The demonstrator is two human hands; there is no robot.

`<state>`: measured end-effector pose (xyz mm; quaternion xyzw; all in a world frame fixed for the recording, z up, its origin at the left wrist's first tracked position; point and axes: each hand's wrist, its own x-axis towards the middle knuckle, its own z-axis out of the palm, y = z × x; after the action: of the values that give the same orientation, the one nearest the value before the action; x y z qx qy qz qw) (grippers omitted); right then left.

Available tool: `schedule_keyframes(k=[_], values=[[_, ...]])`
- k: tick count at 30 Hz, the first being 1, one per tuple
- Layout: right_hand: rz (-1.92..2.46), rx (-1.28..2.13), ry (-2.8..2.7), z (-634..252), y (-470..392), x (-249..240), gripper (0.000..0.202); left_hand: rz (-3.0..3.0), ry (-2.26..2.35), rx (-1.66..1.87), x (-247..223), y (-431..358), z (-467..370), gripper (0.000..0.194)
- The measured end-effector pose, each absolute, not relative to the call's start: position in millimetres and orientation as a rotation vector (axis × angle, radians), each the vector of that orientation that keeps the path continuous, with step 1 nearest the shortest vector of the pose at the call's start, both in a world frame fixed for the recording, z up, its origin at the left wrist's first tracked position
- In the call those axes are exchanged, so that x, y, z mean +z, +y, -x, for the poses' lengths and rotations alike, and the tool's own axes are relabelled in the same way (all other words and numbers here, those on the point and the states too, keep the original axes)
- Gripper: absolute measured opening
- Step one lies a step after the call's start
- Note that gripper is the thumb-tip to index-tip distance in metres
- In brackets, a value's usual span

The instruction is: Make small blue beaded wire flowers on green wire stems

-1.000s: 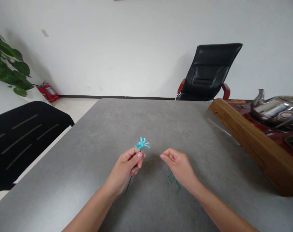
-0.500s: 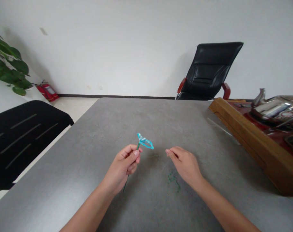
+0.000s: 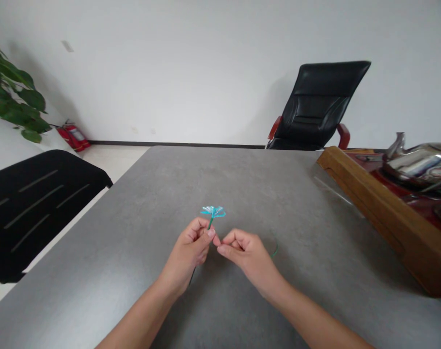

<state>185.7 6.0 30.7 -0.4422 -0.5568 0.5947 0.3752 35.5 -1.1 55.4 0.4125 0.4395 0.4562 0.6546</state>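
Note:
A turquoise flower (image 3: 213, 212) with white dots stands on a thin green stem, upright and slightly tilted. My left hand (image 3: 193, 252) pinches the stem just under the petals, and the stem's lower end shows below the fingers. Beside it, my right hand (image 3: 247, 254) has thumb and forefinger pressed together close to the left fingertips; what they hold, if anything, is too small to make out. A thin green strand (image 3: 275, 250) shows on the right, just behind my right hand.
The grey table (image 3: 220, 179) spreads out in front. At the right is a wooden tea tray (image 3: 387, 218) with a metal kettle (image 3: 420, 162). Beyond the table are a black leather chair (image 3: 320, 102), a mesh chair (image 3: 42, 208), a plant (image 3: 17, 92) and a red extinguisher (image 3: 75, 137).
My right hand has moved left, up to my left hand. The flower has turned, its petals now spread to both sides. The green strand has shifted and looks less bunched.

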Motion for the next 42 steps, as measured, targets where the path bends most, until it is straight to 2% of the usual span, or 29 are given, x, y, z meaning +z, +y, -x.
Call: schedule_keyframes(k=[7, 25, 33, 37, 39, 42], values=[[1.205, 1.577, -1.235, -199.7, 6.4, 33.7, 0.026, -0.932, 1.027, 1.047, 56.0, 1.2, -31.4, 0.021], [1.318, 1.293, -1.344, -229.0, 21.9, 11.1, 0.025, -0.878, 0.936, 1.127, 59.8, 1.1, -25.6, 0.019], [1.497, 0.988, -1.560, -239.4, 33.9, 1.9, 0.026, -0.907, 1.009, 1.126, 61.1, 0.7, -26.1, 0.019], [1.438, 0.407, -1.889, -241.9, 29.8, 18.9, 0.022, -0.926, 1.039, 1.135, 57.3, 0.7, -28.1, 0.022], [1.305, 0.202, -1.931, -236.7, 23.4, 27.6, 0.033, -0.937, 1.063, 1.131, 56.7, -0.2, -29.7, 0.023], [1.086, 0.351, -1.954, -217.8, 10.6, 36.3, 0.039, -0.952, 1.065, 1.115, 56.9, -3.0, -33.6, 0.023]])
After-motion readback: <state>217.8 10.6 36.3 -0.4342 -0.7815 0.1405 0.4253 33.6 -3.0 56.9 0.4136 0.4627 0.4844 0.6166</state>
